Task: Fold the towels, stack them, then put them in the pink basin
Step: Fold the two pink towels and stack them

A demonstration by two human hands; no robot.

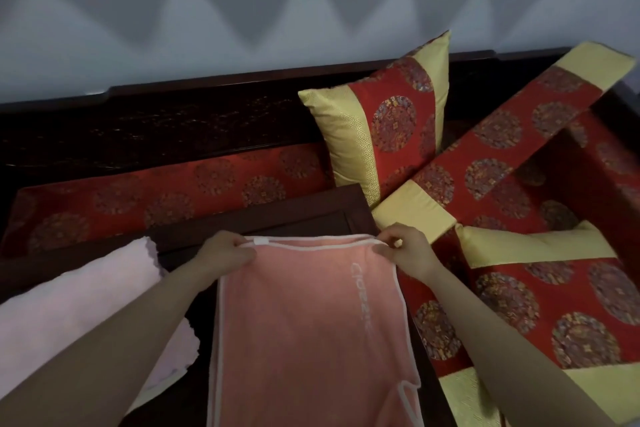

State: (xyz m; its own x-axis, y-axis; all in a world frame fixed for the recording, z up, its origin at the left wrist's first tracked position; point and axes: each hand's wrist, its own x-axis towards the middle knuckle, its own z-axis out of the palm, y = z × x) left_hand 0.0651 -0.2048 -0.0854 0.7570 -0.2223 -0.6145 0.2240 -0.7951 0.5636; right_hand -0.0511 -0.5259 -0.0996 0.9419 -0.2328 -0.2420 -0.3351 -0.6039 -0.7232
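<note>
Pinching the far hem of the salmon-pink, white-piped terry towel, left hand and right hand at its two far corners. Laid lengthwise on the dark wooden table, from far edge toward the body, neither hand nearer. Probably folding nearward next.

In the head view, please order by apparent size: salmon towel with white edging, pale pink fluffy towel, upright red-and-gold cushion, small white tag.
1. salmon towel with white edging
2-3. pale pink fluffy towel and upright red-and-gold cushion: look alike, towel partly hidden by an arm: unranked
4. small white tag
</note>
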